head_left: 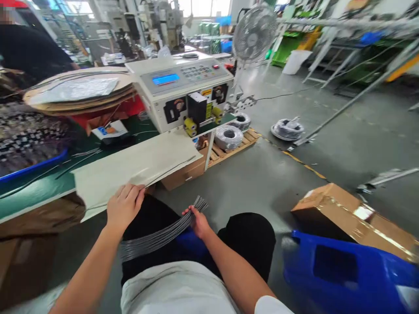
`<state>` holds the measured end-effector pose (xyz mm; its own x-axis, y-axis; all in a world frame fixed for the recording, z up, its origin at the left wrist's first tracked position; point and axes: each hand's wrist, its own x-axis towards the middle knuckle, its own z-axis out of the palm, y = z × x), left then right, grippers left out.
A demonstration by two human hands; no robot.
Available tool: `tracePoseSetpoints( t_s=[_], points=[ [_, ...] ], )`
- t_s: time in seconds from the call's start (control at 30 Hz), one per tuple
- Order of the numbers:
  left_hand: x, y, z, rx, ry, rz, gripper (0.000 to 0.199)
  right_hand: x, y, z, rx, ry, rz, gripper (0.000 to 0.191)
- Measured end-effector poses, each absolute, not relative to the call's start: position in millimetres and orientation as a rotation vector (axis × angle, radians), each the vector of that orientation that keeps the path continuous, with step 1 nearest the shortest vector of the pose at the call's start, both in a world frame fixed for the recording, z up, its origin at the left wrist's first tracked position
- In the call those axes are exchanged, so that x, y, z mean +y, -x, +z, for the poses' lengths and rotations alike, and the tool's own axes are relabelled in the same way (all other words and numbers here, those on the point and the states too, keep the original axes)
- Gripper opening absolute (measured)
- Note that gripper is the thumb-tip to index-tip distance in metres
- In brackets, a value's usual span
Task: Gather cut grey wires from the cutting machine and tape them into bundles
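Note:
A bundle of cut grey cables (157,237) droops across my lap, its far end fanning out past my fingers. My right hand (199,223) is closed around that bundle near this end. At the front edge of a cream tray sheet (137,159), my left hand (126,206) is closed on a single grey cable (170,170) lying along the sheet. The cable runs out on both sides of the hand; the fingertips are partly hidden. Behind the sheet stands a white wire-cutting machine (183,87) with a blue display and yellow rollers.
A blue bin (366,279) and a taped cardboard box (356,213) stand to my right. Wire coils (229,137) sit on a wooden pallet beyond the machine. A fan (253,35) rises behind it. At far left are a blue-rimmed tray (36,165) of cables and another person (29,50).

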<state>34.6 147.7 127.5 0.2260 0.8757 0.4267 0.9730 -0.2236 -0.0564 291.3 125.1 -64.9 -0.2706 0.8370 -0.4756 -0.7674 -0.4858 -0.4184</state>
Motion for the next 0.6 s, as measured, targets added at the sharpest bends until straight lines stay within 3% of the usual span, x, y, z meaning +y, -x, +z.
tracePoseSetpoints(
  t_s=[0.17,0.4,0.6],
  points=[
    [92.1,-34.8,105.0,-1.62,2.372,-0.351,0.027,128.8,-287.1,-64.1,-0.112,0.824,1.925,0.033],
    [34.3,-78.3,41.4,-1.891,2.566,-0.062,0.029,125.5,-283.4,-65.2,-0.134,0.827,1.915,0.033],
    [27.9,-72.8,39.6,-1.836,2.58,-0.006,0.028,120.2,-284.7,-65.4,-0.076,0.847,1.925,0.027]
  ],
)
